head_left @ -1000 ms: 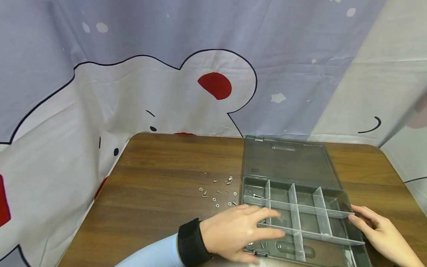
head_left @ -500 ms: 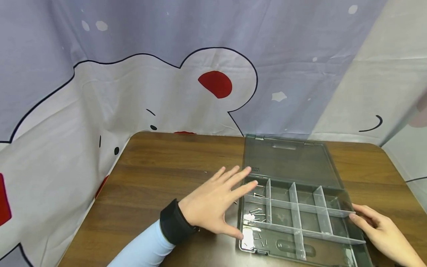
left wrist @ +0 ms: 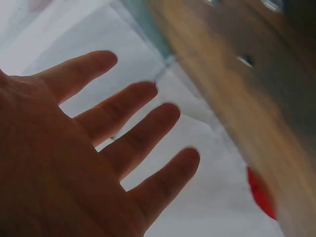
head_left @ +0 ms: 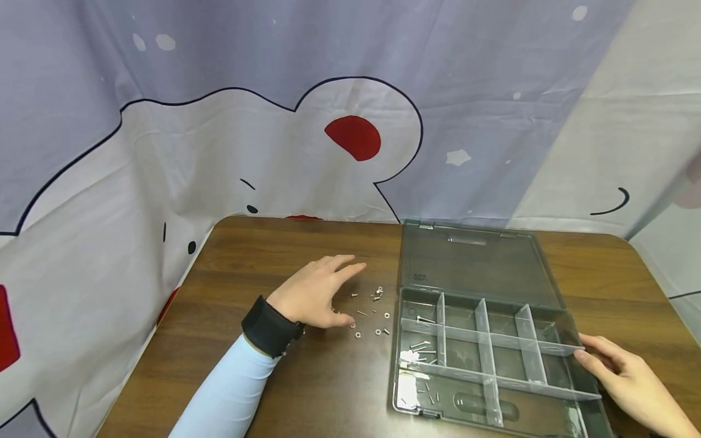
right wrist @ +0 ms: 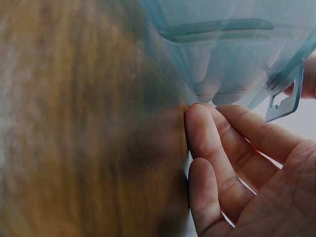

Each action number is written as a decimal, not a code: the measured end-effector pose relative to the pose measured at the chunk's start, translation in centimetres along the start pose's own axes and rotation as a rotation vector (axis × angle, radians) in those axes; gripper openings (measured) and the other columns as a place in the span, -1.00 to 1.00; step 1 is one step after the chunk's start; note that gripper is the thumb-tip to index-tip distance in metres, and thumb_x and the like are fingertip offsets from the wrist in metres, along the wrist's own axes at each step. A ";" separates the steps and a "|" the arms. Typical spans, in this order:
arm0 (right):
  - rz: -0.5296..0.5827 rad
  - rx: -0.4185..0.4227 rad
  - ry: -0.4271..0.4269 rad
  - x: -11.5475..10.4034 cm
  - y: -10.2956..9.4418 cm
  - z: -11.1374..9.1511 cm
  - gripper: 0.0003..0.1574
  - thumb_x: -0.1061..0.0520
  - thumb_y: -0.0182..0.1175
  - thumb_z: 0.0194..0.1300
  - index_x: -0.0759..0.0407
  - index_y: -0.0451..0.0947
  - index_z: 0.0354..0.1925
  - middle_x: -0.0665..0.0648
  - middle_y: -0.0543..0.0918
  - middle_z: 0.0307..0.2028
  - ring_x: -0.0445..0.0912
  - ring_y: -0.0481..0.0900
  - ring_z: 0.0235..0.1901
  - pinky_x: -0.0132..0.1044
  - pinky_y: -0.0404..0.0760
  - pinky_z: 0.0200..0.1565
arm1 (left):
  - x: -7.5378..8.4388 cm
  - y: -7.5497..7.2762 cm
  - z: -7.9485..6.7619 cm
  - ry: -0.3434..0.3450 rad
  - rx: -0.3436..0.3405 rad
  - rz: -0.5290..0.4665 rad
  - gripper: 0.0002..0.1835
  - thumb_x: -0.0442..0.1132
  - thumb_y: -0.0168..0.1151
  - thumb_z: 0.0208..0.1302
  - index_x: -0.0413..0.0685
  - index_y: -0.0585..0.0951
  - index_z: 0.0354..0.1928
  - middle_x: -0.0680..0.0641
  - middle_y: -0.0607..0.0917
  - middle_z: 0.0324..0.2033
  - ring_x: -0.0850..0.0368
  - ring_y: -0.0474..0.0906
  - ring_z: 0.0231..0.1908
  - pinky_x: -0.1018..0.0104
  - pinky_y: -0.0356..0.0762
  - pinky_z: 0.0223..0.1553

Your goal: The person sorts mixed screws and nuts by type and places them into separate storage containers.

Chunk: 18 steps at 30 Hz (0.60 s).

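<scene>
My left hand (head_left: 309,295) hovers over the left part of the tabletop with its fingers spread, holding nothing; the left wrist view shows the bare palm (left wrist: 64,163). Beside its thumb lie scattered small screws (head_left: 376,297) and nuts (head_left: 358,335). A grey clear compartment box (head_left: 506,398) stands on the right with its lid (head_left: 473,261) laid back. My right hand (head_left: 630,377) grips the box's right side wall, thumb at the rim. In the right wrist view its fingers (right wrist: 202,131) press against the box wall (right wrist: 217,59). Screws (head_left: 421,348) lie in the left compartments.
The wooden table (head_left: 263,255) has rounded back corners. A patterned cloth (head_left: 219,152) hangs close behind it and along the left. White dividers (head_left: 482,325) split the box into several compartments.
My left hand has moved from above the box's left compartments leftward and away to the loose hardware, its fingers spread. My right hand has kept its hold on the box.
</scene>
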State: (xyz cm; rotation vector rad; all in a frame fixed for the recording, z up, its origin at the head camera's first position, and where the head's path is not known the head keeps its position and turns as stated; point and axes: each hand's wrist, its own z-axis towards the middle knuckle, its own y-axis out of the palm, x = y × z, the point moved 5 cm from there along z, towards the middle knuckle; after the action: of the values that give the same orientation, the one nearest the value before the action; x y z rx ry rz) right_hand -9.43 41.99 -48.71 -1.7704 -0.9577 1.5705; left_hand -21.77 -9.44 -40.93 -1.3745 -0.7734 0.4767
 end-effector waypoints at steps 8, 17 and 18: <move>-0.005 0.012 -0.006 -0.1 0.0 0.0 -0.28 -0.07 0.06 0.60 0.45 0.34 0.41 0.57 0.53 0.22 -0.72 0.31 -0.17 -0.39 0.62 -0.32 | -2.2 1.1 0.1 -0.051 -0.042 -0.021 -0.47 -0.18 0.48 -0.02 0.05 0.68 0.10 0.01 0.67 -0.03 0.05 0.65 -0.02 0.09 0.64 0.08; -0.002 0.012 0.000 -0.1 0.0 0.0 -0.27 -0.09 0.06 0.60 0.45 0.34 0.41 0.59 0.51 0.24 -0.73 0.29 -0.16 -0.44 0.59 -0.32 | -2.9 2.1 0.1 -0.072 -0.099 -0.052 -0.71 -0.40 0.43 -0.08 0.04 0.66 -0.27 0.02 0.64 -0.33 0.18 0.46 -0.38 0.28 0.48 -0.31; -0.003 0.013 0.000 -0.1 -0.1 0.0 -0.27 -0.09 0.06 0.60 0.44 0.34 0.41 0.58 0.51 0.24 -0.73 0.29 -0.16 -0.42 0.60 -0.32 | -2.8 2.2 0.1 -0.065 -0.101 -0.053 -0.71 -0.42 0.42 -0.10 0.03 0.66 -0.29 0.01 0.63 -0.36 0.18 0.45 -0.39 0.28 0.46 -0.33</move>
State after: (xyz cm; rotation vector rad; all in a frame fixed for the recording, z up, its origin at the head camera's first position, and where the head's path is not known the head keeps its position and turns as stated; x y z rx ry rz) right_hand -9.42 41.92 -48.58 -1.7592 -0.9484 1.5716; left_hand -23.47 -11.03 -43.66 -1.4343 -0.8949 0.4471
